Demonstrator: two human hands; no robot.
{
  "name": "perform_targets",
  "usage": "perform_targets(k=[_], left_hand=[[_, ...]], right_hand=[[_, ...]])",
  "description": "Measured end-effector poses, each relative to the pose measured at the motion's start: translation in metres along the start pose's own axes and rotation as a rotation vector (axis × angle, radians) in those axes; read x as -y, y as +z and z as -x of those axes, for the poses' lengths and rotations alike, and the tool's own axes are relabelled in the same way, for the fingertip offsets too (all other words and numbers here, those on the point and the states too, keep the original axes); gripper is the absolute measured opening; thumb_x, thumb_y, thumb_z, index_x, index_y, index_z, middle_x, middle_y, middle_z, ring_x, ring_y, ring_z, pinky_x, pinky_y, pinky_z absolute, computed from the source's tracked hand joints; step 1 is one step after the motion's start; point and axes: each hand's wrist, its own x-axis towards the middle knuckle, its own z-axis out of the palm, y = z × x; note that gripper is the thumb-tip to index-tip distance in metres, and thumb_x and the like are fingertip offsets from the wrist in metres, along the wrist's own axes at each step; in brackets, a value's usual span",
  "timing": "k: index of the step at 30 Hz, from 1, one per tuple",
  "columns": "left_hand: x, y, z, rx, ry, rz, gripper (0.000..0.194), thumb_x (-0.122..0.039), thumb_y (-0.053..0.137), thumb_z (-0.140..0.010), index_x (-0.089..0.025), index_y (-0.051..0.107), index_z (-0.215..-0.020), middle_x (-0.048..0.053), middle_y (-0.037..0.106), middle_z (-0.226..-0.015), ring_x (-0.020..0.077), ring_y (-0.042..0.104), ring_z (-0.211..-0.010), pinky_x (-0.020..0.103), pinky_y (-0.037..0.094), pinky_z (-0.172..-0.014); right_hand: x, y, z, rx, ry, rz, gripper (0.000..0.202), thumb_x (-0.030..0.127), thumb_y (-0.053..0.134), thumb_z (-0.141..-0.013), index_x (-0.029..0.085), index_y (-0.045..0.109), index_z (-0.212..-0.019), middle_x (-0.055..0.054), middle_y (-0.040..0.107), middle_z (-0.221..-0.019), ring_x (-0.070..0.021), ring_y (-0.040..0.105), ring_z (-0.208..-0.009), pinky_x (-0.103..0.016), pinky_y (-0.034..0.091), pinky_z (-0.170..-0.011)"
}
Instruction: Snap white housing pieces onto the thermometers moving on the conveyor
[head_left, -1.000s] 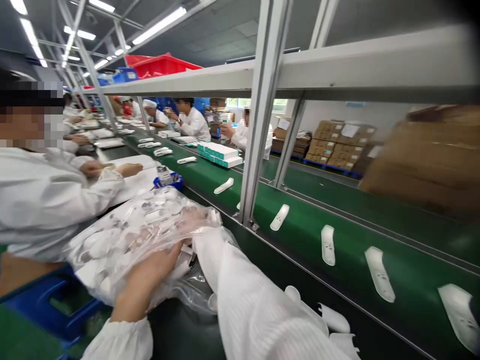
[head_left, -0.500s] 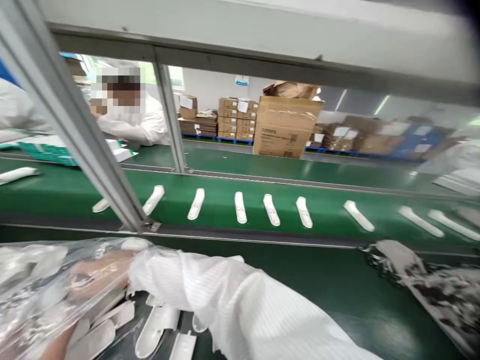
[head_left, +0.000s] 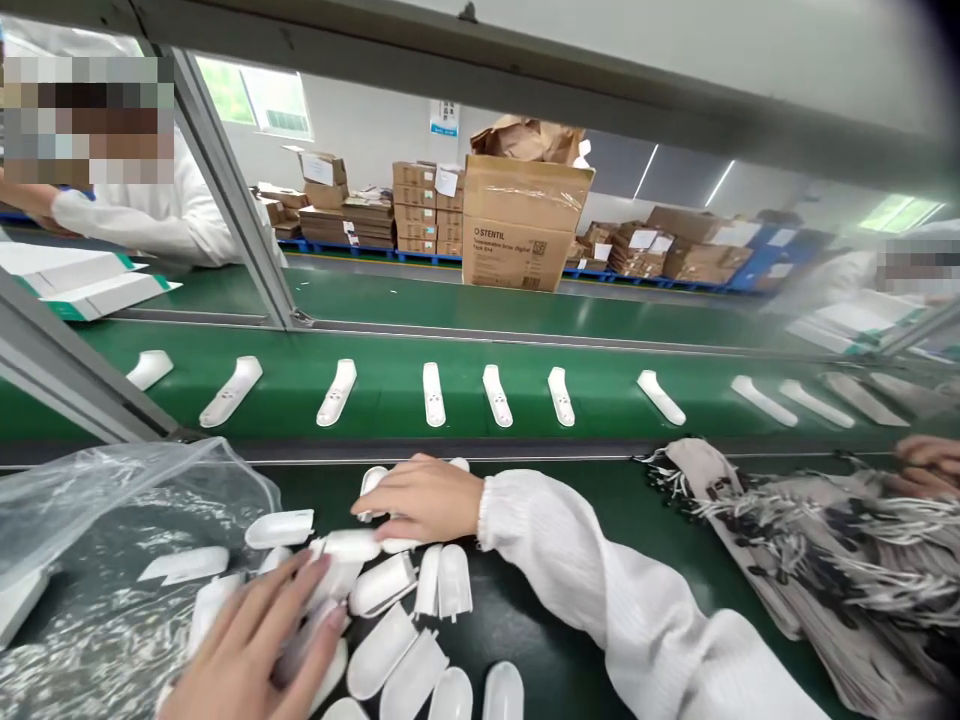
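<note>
Several white plastic shells (head_left: 382,650) lie scattered on the dark green work surface, some overlapping. At the lower left my left hand (head_left: 262,635) rests over part of the pile, its fingers spread across the shells. Farther forward my right hand (head_left: 424,500) reaches in from the right, palm down, with thumb and fingers around the shells at the back of the pile; whether it grips one is hard to tell. A clear plastic bag (head_left: 112,540) with white pieces in and around its mouth lies left of my hands.
White curved housings (head_left: 433,395) lie in a row on the green conveyor (head_left: 390,390) beyond a metal rail. Grey cloth pieces with cords (head_left: 810,530) are heaped at the right, near another person's hand (head_left: 930,465). Metal posts (head_left: 225,180) stand ahead; a person sits beyond, at left.
My right hand has come out of the plastic bag and moved right onto the shells. My left hand now lies over the pile, where more shells show. The view has shifted.
</note>
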Motion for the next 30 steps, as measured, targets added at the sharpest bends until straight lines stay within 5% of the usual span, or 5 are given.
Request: perform_targets(k=[4,12,21,27,30], left_hand=[[-0.047,0.006,-0.005,0.036,0.17,-0.013,0.041,-0.046,0.056,-0.087,-0.035,0.063,-0.126,0.003,0.06,-0.136,0.0286,0.063,-0.113,0.036,0.06,-0.08],[-0.099,0.007,-0.022,0.105,0.428,0.034,0.039,-0.039,0.056,-0.089,-0.033,0.064,-0.127,0.003,0.06,-0.136,0.0272,0.062,-0.118,0.034,0.06,-0.085],[-0.137,0.014,-0.117,0.234,0.706,0.209,0.027,-0.028,0.05,-0.093,-0.029,0.071,-0.11,0.001,0.071,-0.114,0.0198,0.067,-0.102,0.029,0.057,-0.087],[-0.198,0.081,-0.233,0.345,0.622,0.376,0.036,-0.035,0.038,-0.098,-0.023,0.072,-0.097,0.003,0.072,-0.104,0.0175,0.066,-0.096,0.028,0.052,-0.089],[-0.243,0.133,-0.293,0.396,0.545,0.283,0.035,-0.04,0.039,-0.096,-0.024,0.07,-0.1,0.002,0.07,-0.109,0.02,0.064,-0.098,0.031,0.05,-0.089]], right_hand=[[-0.009,0.006,0.038,-0.05,-0.011,0.026,0.03,0.045,0.053,-0.098,0.022,0.067,-0.112,-0.004,0.067,-0.124,-0.0211,0.049,-0.125,-0.035,0.039,-0.097],[-0.043,0.0,0.118,-0.129,0.257,-0.041,0.042,0.008,0.045,-0.092,0.026,0.064,-0.125,-0.003,0.061,-0.136,-0.0211,0.049,-0.127,-0.04,0.042,-0.101],[-0.063,-0.012,0.181,-0.14,0.495,-0.113,0.052,0.018,0.058,-0.09,0.019,0.05,-0.141,-0.011,0.046,-0.15,-0.0225,0.044,-0.133,-0.038,0.038,-0.11],[-0.061,-0.029,0.224,-0.112,0.739,0.044,0.043,0.013,0.057,-0.084,0.018,0.06,-0.127,-0.01,0.068,-0.108,-0.0243,0.061,-0.102,-0.035,0.046,-0.093],[-0.088,-0.04,0.239,-0.308,1.013,0.091,0.044,0.02,0.061,-0.083,0.02,0.056,-0.127,-0.008,0.067,-0.107,-0.0237,0.063,-0.098,-0.031,0.046,-0.086]])
